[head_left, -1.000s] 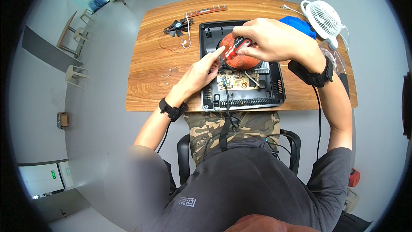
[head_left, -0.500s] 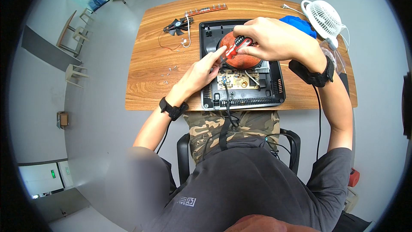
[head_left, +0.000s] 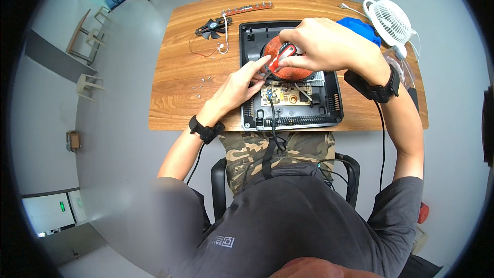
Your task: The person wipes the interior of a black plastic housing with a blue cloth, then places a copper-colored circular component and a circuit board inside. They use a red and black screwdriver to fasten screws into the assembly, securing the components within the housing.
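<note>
Little is changed from a second ago; both hands are kept in place. On the brown wooden table [head_left: 180, 92] the opened black induction cooker casing [head_left: 334, 105] is seen. Right hand [head_left: 329, 46] is clamped on the red-handled screwdriver [head_left: 280, 56], tip angled down-left over the copper coil [head_left: 293, 72]. Left hand [head_left: 236, 90], fingers loosely spread, is touching the tip.

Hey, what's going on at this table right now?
A seated person is working on an opened black induction cooker on a wooden table. The right hand holds a red-handled screwdriver over the copper coil, tip pointing down beside it. The left hand rests at the coil's edge, one finger near the screwdriver tip. The circuit board lies exposed below. A loose black fan, a narrow strip board and a white desk fan sit aside.
</note>
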Demonstrator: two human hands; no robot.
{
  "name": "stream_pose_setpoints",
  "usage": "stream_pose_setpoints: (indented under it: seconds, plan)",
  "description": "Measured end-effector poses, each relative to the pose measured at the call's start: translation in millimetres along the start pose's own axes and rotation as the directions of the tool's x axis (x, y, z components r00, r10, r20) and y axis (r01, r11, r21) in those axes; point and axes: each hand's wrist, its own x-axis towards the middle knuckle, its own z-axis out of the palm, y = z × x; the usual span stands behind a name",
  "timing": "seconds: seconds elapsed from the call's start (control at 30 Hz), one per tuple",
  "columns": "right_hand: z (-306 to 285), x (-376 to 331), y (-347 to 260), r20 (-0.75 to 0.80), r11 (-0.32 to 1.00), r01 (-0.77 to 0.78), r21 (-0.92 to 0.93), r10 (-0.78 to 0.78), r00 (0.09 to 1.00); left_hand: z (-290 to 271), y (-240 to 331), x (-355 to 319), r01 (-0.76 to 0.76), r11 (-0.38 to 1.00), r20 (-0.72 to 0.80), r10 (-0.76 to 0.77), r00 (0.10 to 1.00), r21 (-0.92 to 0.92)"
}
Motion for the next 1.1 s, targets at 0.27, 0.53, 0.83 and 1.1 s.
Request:
stream_pose_setpoints:
  seconds: [0.27,0.53,0.83,1.1]
  plan:
    - [2,7,8,0.004,1.000,0.000,0.019,0.000,1.000,-8,-6,-5,-0.034,0.991,-0.036,0.039,0.999,0.128]
    - [12,13,13,0.028,1.000,0.016,0.026,-0.017,0.999,-12,-13,-12,0.030,0.911,0.058,-0.059,0.997,0.410]
    - [24,35,16,0.079,0.997,0.068,0.038,-0.071,0.994,-9,-15,-7,0.085,0.923,0.157,-0.153,0.976,0.374]
    - [24,43,15,0.111,0.997,0.050,0.055,-0.056,0.992,-1,-35,-4,0.079,0.984,0.148,-0.104,0.984,0.162]
